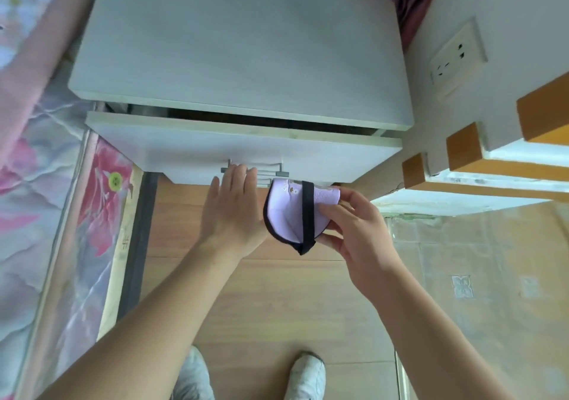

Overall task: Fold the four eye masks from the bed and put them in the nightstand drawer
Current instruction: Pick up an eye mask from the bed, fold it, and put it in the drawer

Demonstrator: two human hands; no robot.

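Observation:
My right hand (pixel 354 230) pinches a folded lilac eye mask (pixel 286 211) with black trim and a black strap, just below the drawer front. My left hand (pixel 232 205) reaches up to the metal handle (pixel 271 173) of the nightstand drawer (pixel 215 150); its fingertips touch the handle, fingers mostly straight. The drawer stands slightly open, a dark gap showing under the top of the nightstand (pixel 240 45). Its inside is hidden.
The bed with a floral cover (pixel 46 199) runs along the left. A wall with a socket (pixel 458 57) and wooden-edged shelves (pixel 468 150) is on the right. My two shoes (pixel 308 375) stand on the wooden floor below.

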